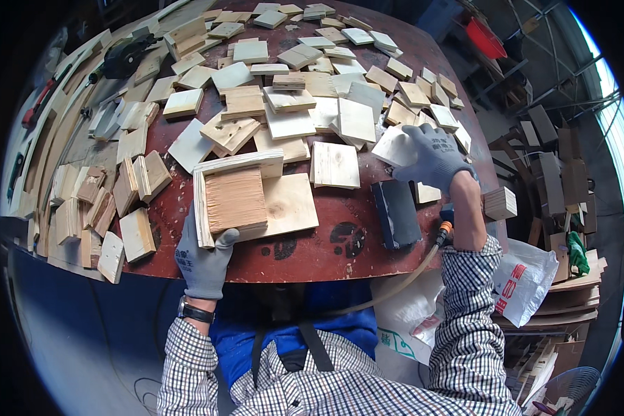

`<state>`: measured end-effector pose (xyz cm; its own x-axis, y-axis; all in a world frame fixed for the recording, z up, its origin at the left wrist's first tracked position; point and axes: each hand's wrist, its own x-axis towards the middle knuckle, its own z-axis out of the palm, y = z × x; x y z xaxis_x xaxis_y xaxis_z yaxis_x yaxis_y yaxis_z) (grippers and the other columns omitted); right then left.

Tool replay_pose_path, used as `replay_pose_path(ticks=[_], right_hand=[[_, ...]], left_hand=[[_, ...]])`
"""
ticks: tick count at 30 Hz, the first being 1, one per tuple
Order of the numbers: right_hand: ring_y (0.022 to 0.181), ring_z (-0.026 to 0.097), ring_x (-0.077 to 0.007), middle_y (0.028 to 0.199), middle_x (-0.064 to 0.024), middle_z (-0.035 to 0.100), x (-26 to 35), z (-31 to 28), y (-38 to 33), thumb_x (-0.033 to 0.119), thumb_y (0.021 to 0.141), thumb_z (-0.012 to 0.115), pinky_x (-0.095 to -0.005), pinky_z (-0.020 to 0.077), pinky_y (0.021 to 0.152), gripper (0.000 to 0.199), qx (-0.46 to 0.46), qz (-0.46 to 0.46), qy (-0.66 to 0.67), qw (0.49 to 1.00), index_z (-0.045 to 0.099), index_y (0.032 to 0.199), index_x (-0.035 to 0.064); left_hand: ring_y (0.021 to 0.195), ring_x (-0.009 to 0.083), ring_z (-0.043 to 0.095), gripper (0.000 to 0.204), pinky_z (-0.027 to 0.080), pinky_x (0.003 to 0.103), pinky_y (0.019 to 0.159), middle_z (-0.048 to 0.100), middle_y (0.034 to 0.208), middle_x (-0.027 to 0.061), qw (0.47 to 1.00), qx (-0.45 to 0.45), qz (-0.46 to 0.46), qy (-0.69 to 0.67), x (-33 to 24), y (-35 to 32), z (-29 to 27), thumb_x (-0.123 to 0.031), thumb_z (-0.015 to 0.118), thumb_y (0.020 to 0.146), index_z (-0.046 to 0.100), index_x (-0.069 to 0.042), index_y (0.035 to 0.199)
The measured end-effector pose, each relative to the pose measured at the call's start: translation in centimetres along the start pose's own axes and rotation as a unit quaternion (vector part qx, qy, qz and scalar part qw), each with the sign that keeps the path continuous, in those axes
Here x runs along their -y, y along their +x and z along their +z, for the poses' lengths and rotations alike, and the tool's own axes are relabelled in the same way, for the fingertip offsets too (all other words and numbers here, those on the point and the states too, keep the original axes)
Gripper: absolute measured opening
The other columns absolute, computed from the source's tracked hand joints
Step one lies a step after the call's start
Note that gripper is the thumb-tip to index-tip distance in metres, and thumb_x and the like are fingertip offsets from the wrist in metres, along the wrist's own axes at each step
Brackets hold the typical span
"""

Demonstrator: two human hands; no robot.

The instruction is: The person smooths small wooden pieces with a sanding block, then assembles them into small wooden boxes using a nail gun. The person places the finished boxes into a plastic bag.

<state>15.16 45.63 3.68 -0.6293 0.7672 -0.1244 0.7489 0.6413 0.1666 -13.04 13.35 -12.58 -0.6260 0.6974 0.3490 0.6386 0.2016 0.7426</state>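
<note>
My left hand (204,260), in a grey work glove, grips a wooden assembly at the table's near edge. Its thumb lies along the front and its fingers are round the left side. The assembly has a reddish-brown wood block (237,201) with plywood strips (239,163) along its left and far sides. A flat plywood square (291,204) lies beneath or against its right side. Over to the right, my gloved right hand (433,154) reaches over loose plywood pieces, fingers spread, beside a pale square (394,145). Whether it touches that square is unclear.
Plywood pieces (291,100) cover much of the red table (340,267). A dark rectangular block (396,213) stands near the front edge. A hose (402,283) with an orange fitting runs beside my right forearm. Strips and tools, including a black tool (126,55), lie at left.
</note>
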Motion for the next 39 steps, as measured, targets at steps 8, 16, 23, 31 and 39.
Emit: replay_pose_path(ticks=[8, 16, 23, 31, 39], right_hand=[[0.130, 0.057, -0.0367, 0.139, -0.0145, 0.060, 13.2, -1.6, -4.4, 0.041, 0.072, 0.094, -0.0548, 0.0426, 0.113, 0.088, -0.218, -0.313, 0.209, 0.900, 0.057, 0.149, 0.0207], [0.133, 0.058, -0.0360, 0.143, -0.0097, 0.062, 21.2, 4.2, -0.7, 0.054, 0.085, 0.077, -0.0575, 0.0433, 0.114, 0.057, -0.306, -0.366, 0.188, 0.859, 0.069, 0.132, 0.0239], [0.132, 0.060, -0.0345, 0.141, -0.0102, 0.063, 21.2, 3.8, -1.9, 0.048, 0.088, 0.077, -0.0555, 0.0458, 0.113, 0.054, -0.277, -0.384, 0.163, 0.866, 0.067, 0.134, 0.0233], [0.141, 0.054, -0.0374, 0.152, -0.0115, 0.059, 22.3, 6.2, -2.3, 0.035, 0.082, 0.084, -0.0542, 0.0434, 0.115, 0.064, -0.252, -0.314, 0.300, 0.865, 0.066, 0.143, 0.0283], [0.148, 0.037, -0.0481, 0.162, -0.0306, 0.035, 23.4, 9.5, -3.3, 0.062, 0.063, 0.097, -0.0579, 0.0342, 0.121, 0.146, -0.326, -0.151, 0.376, 0.854, 0.017, 0.166, -0.0051]], left_hand=[[0.103, 0.0393, 0.072, 0.091, 0.060, 0.046, 0.084, 0.069, 0.117, 0.0195, 0.999, -0.003, 0.034, 0.014, -0.3, 0.4, 0.4, -0.069, 0.070, 0.091, 0.053, 0.000, 0.149], [0.106, 0.0387, 0.074, 0.088, 0.062, 0.045, 0.084, 0.070, 0.125, 0.0196, 0.999, 0.004, 0.037, 0.032, -0.1, 0.1, 0.3, -0.059, 0.079, 0.090, 0.051, -0.001, 0.151], [0.109, 0.0385, 0.073, 0.087, 0.062, 0.045, 0.086, 0.069, 0.128, 0.0205, 0.997, -0.022, 0.070, 0.035, 0.2, 0.3, 0.4, -0.059, 0.078, 0.091, 0.051, -0.001, 0.151], [0.111, 0.0382, 0.073, 0.085, 0.062, 0.044, 0.085, 0.068, 0.129, 0.0204, 0.998, -0.009, 0.052, 0.040, 0.0, 0.2, 0.4, -0.056, 0.079, 0.092, 0.050, -0.002, 0.151], [0.111, 0.0373, 0.073, 0.086, 0.062, 0.044, 0.088, 0.068, 0.129, 0.0190, 0.998, -0.011, 0.052, 0.034, -0.1, 0.6, 0.3, -0.061, 0.075, 0.093, 0.052, -0.002, 0.150]])
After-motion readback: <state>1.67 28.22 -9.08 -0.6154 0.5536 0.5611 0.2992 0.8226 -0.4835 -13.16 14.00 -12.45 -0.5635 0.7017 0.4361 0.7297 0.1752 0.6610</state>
